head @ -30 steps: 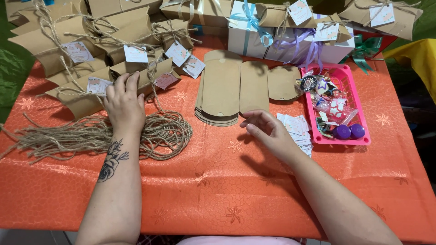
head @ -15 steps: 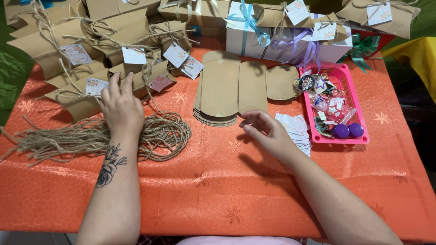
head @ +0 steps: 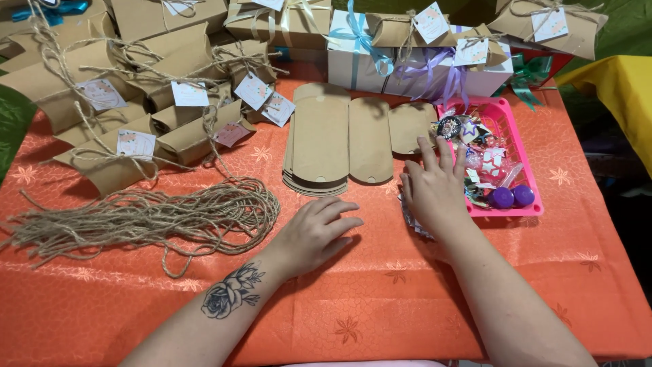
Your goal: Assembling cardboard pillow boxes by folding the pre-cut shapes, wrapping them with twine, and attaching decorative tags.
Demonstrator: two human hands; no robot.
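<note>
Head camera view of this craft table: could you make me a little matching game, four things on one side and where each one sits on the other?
Things:
1. twine bundle
2. pink tray
3. flat cardboard blanks
4. purple balls

Places:
A. inside the tray, at its near end
B. middle of the orange cloth, just beyond the left hand
C. right of the right hand
D. left part of the cloth, near the tied boxes

Pairs: 1-D, 2-C, 3-B, 4-A

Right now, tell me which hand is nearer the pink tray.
Right. The right hand lies just beside the pink tray, fingers almost at its left rim. The left hand rests flat on the orange cloth, farther left, below the flat cardboard blanks.
</note>
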